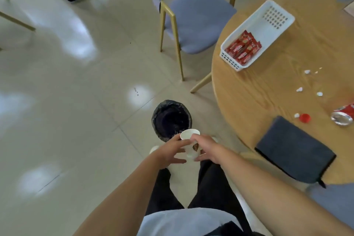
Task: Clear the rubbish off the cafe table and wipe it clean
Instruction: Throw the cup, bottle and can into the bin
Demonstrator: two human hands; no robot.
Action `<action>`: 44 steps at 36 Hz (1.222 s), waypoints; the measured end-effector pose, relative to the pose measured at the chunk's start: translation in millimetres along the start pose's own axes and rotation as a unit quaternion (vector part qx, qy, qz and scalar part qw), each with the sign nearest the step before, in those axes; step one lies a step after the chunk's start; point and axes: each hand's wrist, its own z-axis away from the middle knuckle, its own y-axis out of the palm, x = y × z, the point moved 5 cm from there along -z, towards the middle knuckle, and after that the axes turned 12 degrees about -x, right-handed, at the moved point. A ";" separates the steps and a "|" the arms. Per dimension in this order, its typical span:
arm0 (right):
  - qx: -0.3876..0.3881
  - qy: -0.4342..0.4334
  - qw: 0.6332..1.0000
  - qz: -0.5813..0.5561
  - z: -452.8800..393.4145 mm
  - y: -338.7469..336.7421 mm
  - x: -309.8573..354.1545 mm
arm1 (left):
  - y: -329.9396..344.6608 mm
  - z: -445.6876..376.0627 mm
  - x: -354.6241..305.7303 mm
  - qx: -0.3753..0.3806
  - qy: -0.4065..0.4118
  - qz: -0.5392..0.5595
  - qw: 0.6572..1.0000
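- Low in the centre of the frame, both hands hold a white paper cup (189,144) just over the near rim of a black-lined bin (171,119) on the floor.
- Left hand (170,151) has its fingers curled on the cup's left side; right hand (207,148) has its fingers wrapped round the right side.
- Cup is tilted, mouth toward the bin; whether liquid remains inside I cannot tell.
- Risk: the cup sits at the bin's near edge, not its middle, so a release now could clip the rim and land on the floor.
- At right, the round surface (258,90) carries a tipped red can (343,116), a red bottle cap (305,118), white scraps (299,89), a dark cloth (295,149) and a white basket (256,34) of red packets.
- Can lies near the frame's right edge; a careless reach could roll it.
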 end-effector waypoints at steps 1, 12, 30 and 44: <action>-0.008 0.007 1.000 -0.001 -3.7 15.2 -8.6 | -12.9 -5.8 11.8 -0.010 -0.019 0.023 1.000; -0.070 -0.031 0.997 -0.026 -69.8 118.5 -33.9 | -84.7 -83.4 61.7 -0.146 -0.028 0.015 0.989; -0.101 -0.003 0.983 -0.155 -400.3 175.6 -63.1 | -104.8 -410.0 123.0 -0.178 -0.025 0.091 0.979; -0.151 0.017 0.983 -0.102 -393.3 162.8 -78.0 | -120.0 -400.0 126.5 -0.204 -0.055 0.000 0.977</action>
